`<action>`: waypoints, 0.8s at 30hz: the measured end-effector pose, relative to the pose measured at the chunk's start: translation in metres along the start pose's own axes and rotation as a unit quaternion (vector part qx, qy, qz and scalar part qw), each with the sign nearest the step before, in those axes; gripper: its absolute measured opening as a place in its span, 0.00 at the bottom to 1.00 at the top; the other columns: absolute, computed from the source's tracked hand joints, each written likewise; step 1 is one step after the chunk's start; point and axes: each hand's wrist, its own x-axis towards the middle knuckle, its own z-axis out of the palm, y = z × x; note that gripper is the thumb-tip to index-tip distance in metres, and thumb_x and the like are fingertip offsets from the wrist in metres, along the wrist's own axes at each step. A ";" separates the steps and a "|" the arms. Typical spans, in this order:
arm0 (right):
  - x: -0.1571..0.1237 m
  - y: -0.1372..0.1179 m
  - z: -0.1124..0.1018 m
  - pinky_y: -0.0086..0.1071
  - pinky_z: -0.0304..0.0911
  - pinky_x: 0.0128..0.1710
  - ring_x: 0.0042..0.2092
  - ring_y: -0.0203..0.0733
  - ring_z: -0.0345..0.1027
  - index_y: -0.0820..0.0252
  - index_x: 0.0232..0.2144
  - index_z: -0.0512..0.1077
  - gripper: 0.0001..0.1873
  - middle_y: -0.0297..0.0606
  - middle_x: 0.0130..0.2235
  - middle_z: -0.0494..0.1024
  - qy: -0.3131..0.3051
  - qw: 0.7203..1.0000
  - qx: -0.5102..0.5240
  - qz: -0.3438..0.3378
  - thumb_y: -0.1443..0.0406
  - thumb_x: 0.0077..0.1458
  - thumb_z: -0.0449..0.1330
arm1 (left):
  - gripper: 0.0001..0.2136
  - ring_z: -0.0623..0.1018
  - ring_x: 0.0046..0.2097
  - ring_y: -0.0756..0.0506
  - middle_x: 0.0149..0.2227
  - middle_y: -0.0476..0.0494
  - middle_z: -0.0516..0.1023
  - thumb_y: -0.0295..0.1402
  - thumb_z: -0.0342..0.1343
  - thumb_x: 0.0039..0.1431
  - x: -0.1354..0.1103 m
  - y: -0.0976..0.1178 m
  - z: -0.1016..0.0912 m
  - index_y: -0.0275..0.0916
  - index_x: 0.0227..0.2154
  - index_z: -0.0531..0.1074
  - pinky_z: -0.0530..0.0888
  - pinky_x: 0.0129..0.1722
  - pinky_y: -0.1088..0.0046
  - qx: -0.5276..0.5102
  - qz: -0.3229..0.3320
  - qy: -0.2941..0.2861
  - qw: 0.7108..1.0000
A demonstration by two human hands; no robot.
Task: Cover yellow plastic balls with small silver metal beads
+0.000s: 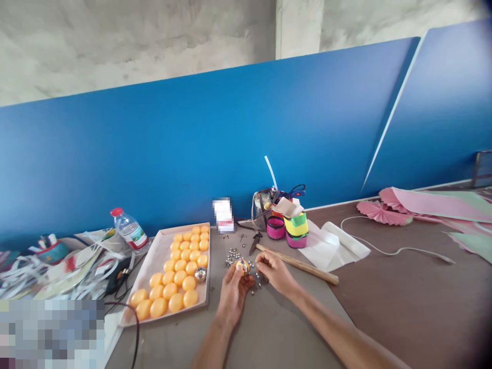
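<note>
Both bare forearms are stretched up from the lower edge toward the frame's centre. The left hand (235, 285) is curled, fingers closed; the right hand (273, 270) is pinched beside it.

A: Bright, even daylight. The smooth blue partition panel (192, 154) glows brightest mid-frame, and shadows on the grey-brown tabletop (384, 307) stay soft.

B: The right corners go dark and hazy. The small yellow ball (243, 265) in the left hand (233, 292) looks slightly blurred, and there's a pixelated patch (52, 333) at lower left.
</note>
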 end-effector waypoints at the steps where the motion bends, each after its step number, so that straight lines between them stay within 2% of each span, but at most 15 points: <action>1: 0.000 0.000 0.001 0.27 0.52 0.24 0.23 0.32 0.56 0.59 0.24 0.63 0.04 0.28 0.22 0.64 -0.012 0.999 0.034 0.015 0.65 0.48 0.53 | 0.13 0.74 0.27 0.51 0.28 0.48 0.75 0.38 0.61 0.47 0.000 0.000 0.000 0.36 0.33 0.73 0.70 0.31 0.74 0.004 -0.001 0.000 1.000; 5: -0.002 -0.003 0.004 0.27 0.52 0.23 0.21 0.31 0.57 0.59 0.24 0.62 0.06 0.27 0.21 0.65 -0.045 0.984 0.160 0.056 0.63 0.44 0.56 | 0.13 0.74 0.27 0.50 0.29 0.45 0.76 0.39 0.59 0.49 0.000 0.001 0.002 0.35 0.33 0.73 0.70 0.32 0.73 0.019 -0.003 -0.016 1.000; 8: -0.003 -0.007 0.006 0.28 0.54 0.25 0.22 0.32 0.59 0.58 0.25 0.62 0.08 0.28 0.22 0.67 -0.047 0.974 0.212 0.071 0.62 0.43 0.58 | 0.13 0.74 0.28 0.49 0.30 0.44 0.76 0.39 0.59 0.49 -0.003 0.003 0.005 0.35 0.34 0.73 0.70 0.33 0.72 0.028 -0.003 -0.033 0.999; 13: -0.001 -0.006 0.006 0.28 0.56 0.26 0.24 0.32 0.61 0.59 0.29 0.67 0.09 0.30 0.26 0.70 -0.027 0.976 0.198 0.084 0.63 0.42 0.58 | 0.14 0.75 0.30 0.49 0.32 0.43 0.77 0.38 0.60 0.48 -0.005 0.005 0.007 0.36 0.37 0.73 0.70 0.32 0.74 0.033 -0.009 -0.023 0.999; 18: -0.001 -0.004 0.008 0.27 0.54 0.26 0.24 0.32 0.59 0.60 0.23 0.68 0.06 0.29 0.22 0.67 -0.026 0.983 0.158 0.085 0.63 0.41 0.60 | 0.14 0.75 0.28 0.50 0.30 0.47 0.77 0.37 0.62 0.46 -0.004 0.004 0.006 0.37 0.36 0.73 0.70 0.31 0.74 0.027 -0.012 -0.013 0.999; 24: -0.003 -0.005 0.009 0.28 0.54 0.26 0.24 0.32 0.59 0.60 0.24 0.69 0.06 0.28 0.20 0.67 -0.039 0.981 0.162 0.099 0.63 0.42 0.59 | 0.15 0.75 0.28 0.49 0.29 0.46 0.77 0.37 0.62 0.45 -0.006 0.004 0.009 0.36 0.37 0.72 0.70 0.31 0.73 0.035 -0.013 -0.020 0.999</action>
